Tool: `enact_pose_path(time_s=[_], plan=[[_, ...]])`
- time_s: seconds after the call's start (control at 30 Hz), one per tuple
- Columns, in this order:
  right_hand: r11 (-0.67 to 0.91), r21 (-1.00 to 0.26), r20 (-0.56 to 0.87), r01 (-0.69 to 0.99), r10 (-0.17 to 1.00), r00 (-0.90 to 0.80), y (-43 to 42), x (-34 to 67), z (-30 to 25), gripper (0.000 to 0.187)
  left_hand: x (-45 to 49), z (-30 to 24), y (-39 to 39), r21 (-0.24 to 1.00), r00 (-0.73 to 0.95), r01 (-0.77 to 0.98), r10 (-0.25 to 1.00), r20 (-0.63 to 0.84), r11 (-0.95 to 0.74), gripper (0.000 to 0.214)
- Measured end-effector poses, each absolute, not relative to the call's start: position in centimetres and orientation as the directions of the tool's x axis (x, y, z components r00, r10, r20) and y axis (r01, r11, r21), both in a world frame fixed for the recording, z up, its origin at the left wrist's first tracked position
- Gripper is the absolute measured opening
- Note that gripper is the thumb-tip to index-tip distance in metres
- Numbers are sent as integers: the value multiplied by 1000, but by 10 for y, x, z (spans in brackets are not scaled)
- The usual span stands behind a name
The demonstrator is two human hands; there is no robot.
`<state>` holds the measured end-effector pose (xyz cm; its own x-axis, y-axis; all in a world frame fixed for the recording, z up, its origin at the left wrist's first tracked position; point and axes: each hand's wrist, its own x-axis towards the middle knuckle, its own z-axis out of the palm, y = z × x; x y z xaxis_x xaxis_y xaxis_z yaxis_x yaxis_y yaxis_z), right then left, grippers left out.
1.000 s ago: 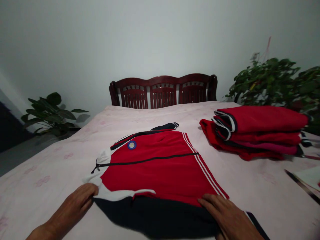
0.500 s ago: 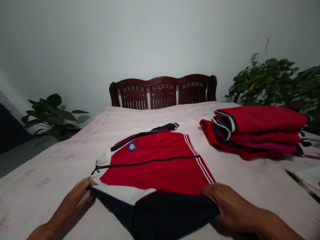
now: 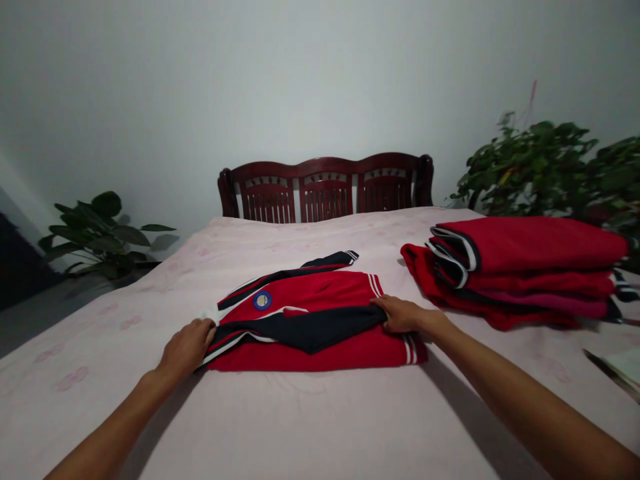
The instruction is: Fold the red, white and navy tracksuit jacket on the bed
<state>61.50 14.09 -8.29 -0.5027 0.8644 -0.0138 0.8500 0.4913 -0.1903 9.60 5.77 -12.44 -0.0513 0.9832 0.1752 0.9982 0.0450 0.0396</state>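
Note:
A red jacket [image 3: 320, 350] with dark navy and white panels and a round blue badge lies on the pink sheet [image 3: 300, 427], its near half doubled over onto the far half. My left hand [image 3: 187, 347] is closed on the folded navy edge at the jacket's left side. My right hand [image 3: 400, 313] grips the same folded edge at the right side, near the white stripes. Both arms reach forward across the sheet.
A stack of folded red jackets [image 3: 520, 270] sits on the right. A dark wooden bench back [image 3: 325, 187] stands at the far edge. Potted plants grow at the left [image 3: 100, 233] and right [image 3: 545, 167]. A paper sheet [image 3: 620, 370] lies at the right edge.
Both hands lifted the jacket's near navy half and carried it away from me, laying it over the red front. The jacket now shows about half its former length.

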Motion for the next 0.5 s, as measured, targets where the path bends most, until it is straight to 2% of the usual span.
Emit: enact_pose_path(time_s=[0.07, 0.17, 0.23, 0.3, 0.37, 0.4, 0.43, 0.5], plan=[[510, -102, 90, 854, 860, -503, 132, 618, -91, 61, 106, -127, 51, -22, 84, 996, 948, 306, -81, 47], [534, 58, 200, 843, 821, -534, 125, 621, -91, 37, 126, -129, 45, -58, 300, 953, 894, 332, -298, 47], [531, 118, 230, 839, 808, -543, 127, 620, -84, 27, 139, -130, 45, -90, 346, 938, 886, 310, -334, 47], [500, 92, 283, 861, 816, -504, 134, 619, -71, 25, 146, -132, 48, -97, 322, 947, 903, 284, -307, 40], [465, -41, 365, 885, 831, -420, 144, 621, -54, 26, 147, -131, 52, -43, 256, 966, 930, 263, -254, 36], [456, -178, 357, 872, 856, -374, 149, 623, -45, 24, 144, -130, 54, 5, 209, 976, 941, 265, -219, 37], [438, -336, 300, 834, 889, -346, 154, 626, -36, 19, 139, -128, 56, 62, 147, 983, 948, 282, -171, 37], [357, -595, 84, 720, 919, -386, 161, 635, -21, 8, 126, -123, 58, 186, 10, 979, 939, 344, -78, 39]])
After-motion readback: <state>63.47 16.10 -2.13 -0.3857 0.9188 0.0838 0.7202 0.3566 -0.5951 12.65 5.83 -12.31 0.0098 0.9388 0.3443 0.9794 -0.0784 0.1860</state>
